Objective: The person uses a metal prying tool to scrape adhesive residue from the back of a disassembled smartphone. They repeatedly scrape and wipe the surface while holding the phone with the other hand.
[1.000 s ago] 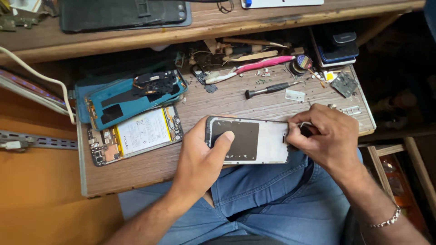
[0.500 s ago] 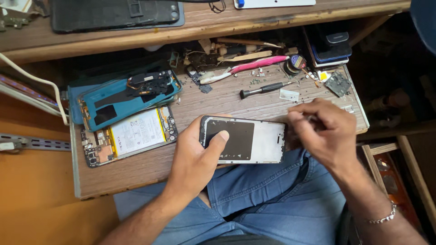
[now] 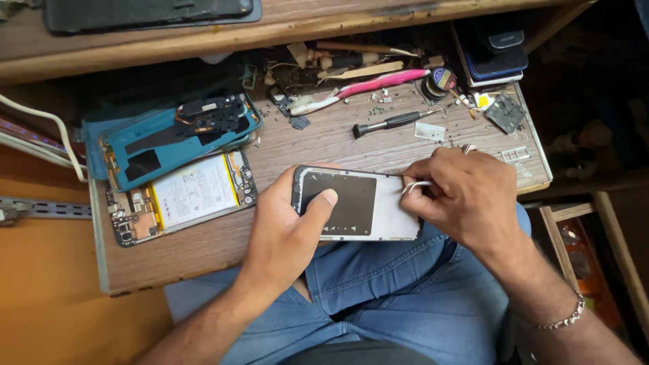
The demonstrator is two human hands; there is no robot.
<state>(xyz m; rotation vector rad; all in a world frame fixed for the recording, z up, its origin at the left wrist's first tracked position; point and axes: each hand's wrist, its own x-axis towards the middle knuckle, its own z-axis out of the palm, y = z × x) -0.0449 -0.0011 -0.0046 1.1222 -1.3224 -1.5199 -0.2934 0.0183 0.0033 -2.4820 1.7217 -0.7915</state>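
The left hand grips the phone panel at the near edge of the bench, its fingers closed around the panel's left end with the thumb pressed on the dark patch. The right hand has its fingers pinched shut on tweezers touching the panel's right end. Beyond the panel lies a screwdriver; left of the panel sits an opened phone.

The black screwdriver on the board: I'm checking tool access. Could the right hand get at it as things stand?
Probably yes. The screwdriver lies bare just beyond the right hand, nothing between, though that hand holds tweezers.
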